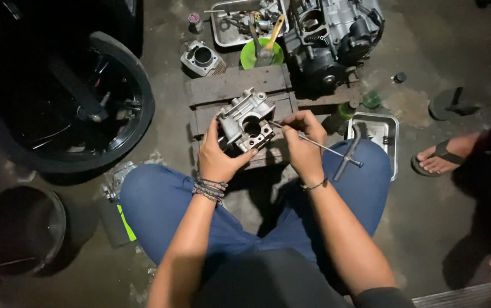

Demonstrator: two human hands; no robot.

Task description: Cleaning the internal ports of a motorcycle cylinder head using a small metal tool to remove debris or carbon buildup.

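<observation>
A person seated on a concrete workshop floor steadies an aluminium cylinder head on a low wooden block between blue-jeaned knees. The left hand cups the casting from its near-left side, thumb up along one face and fingers curled behind it, clamped rather than spread. The right hand sits just right of the head, fingertips pressed together in a pinch on the thin shaft of a T-handle wrench.

The wrench's long axis runs diagonally, from its tip at the head's right face, upper left, down and right across the right knee to the dark crossbar. The tip points into the casting, toward the round bore that faces the camera; whether it is seated on a fastener cannot be told. The head lies left of the right fingers and touches the left palm, so the left hand is the nearer one.

Beyond the block stand a green bowl holding a brush, a metal tray of parts, a finned cylinder and an engine case. A second steel tray lies by the right knee, a motorcycle wheel at left. Another person's sandalled foot shows at right.
</observation>
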